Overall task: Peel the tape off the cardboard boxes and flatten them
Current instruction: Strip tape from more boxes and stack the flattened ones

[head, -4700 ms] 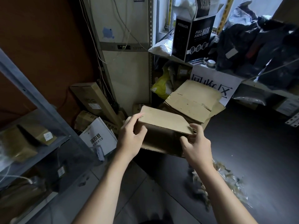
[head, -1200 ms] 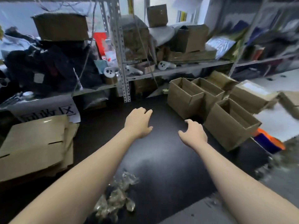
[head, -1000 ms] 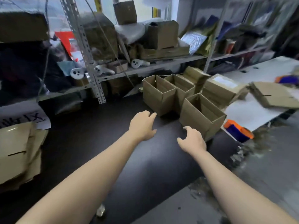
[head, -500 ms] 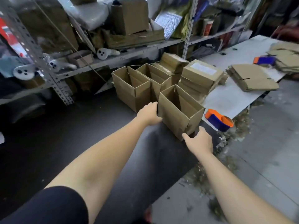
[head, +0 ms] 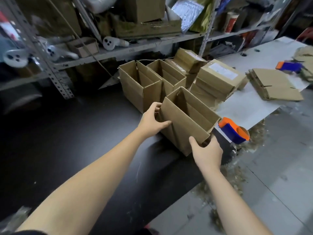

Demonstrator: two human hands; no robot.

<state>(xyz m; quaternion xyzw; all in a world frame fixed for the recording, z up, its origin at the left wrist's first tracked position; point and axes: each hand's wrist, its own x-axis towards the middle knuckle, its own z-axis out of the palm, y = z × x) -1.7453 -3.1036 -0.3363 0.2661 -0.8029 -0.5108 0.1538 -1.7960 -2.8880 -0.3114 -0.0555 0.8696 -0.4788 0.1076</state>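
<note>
Holds a cardboard box (head: 184, 126) upright with its top open, close to the right edge of the black table (head: 67, 133), at two opposite corners. Grips the far-left corner with the left hand (head: 151, 120): thumb laid along the near long wall, fingers curled together round the short end wall. Grips the near-right corner with the right hand (head: 207, 153): thumb pressed flat on the long wall, remaining fingers wrapped round the corner and out of sight behind it (cannot tell whether spread or close together). Cannot tell whether lifted off the table or resting on it. Just behind, side by side and touching, two more open boxes (head: 138, 85), also upright with flaps tucked down inside. To the right of those, a stack of closed boxes (head: 218, 77), the topmost bearing a white label. Just beside the held box on its right, at the near edge of a white tabletop (head: 250, 107), an orange-and-blue tape dispenser (head: 233, 131). Farther right on the same tabletop, a pile of flattened cardboard (head: 274, 87) and a second tape dispenser (head: 289, 67). Below, on the grey floor, a litter of crumpled tape scraps (head: 237, 175). Behind everything, a metal shelf (head: 135, 48) crowded with cartons, bags and white controllers (head: 111, 43).
</note>
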